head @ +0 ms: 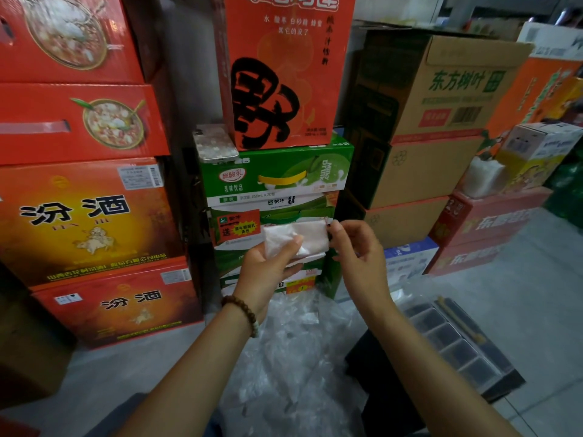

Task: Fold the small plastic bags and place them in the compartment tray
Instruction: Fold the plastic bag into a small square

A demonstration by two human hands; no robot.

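As my left hand pinches the half-folded plastic bag and my right hand grips its right edge, aloft above the loose bags, I judge folding unfinished; next, another fold, then the tray.

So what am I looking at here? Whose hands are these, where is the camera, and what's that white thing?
There is no machine here. A person wears a camera on their head, so this one picture looks forward and down at their own hands. The left hand and right hand together hold a small white bag in the air; it looks partly folded. Below lies a pile of clear bags. To the right sits a dark tray with compartments, meant for the folded bags. Stacked boxes stand behind, with a phone on a green one.
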